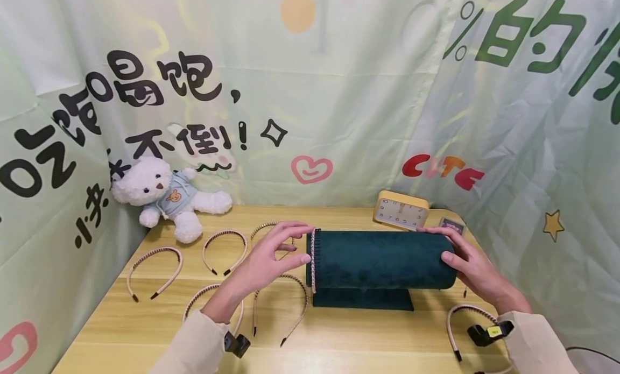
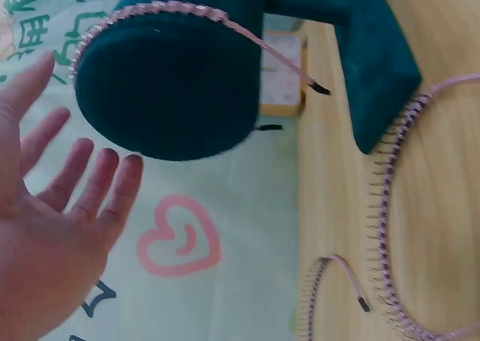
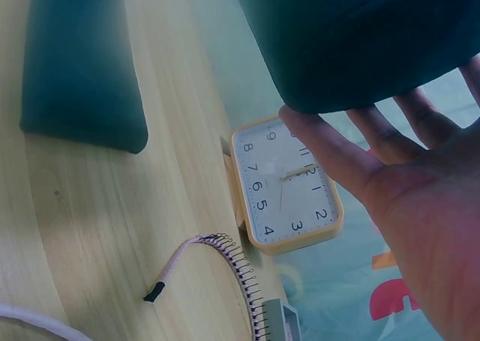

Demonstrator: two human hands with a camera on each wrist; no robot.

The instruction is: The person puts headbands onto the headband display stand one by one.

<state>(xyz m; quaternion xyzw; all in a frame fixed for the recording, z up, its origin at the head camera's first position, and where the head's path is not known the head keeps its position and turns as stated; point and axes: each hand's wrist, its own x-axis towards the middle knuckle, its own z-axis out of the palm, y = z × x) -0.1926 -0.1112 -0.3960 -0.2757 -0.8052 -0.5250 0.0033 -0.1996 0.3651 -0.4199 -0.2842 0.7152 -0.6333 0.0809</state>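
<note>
A dark green velvet headband stand point(image 1: 378, 258), a thick horizontal roll on a flat base point(image 1: 363, 298), stands on the table. A pink braided headband point(image 1: 313, 261) sits over its left end; one black-tipped end point(image 2: 319, 88) hangs free in the left wrist view. My left hand point(image 1: 271, 255) is at that end, its fingers spread and loosely extended beside the roll's end face, holding nothing. At the opposite end my right hand point(image 1: 465, 255) rests its thumb on the front and its fingers at the top edge, the palm apart from the roll in the right wrist view.
Several similar headbands point(image 1: 156, 250) lie on the table to the left and front, with another headband point(image 1: 450, 331) by my right sleeve. A white teddy bear point(image 1: 179, 196) sits back left. Behind the stand are a yellow-framed clock point(image 1: 401, 210) and a small grey object point(image 1: 451, 225). Printed curtains point(image 1: 339, 110) surround the table.
</note>
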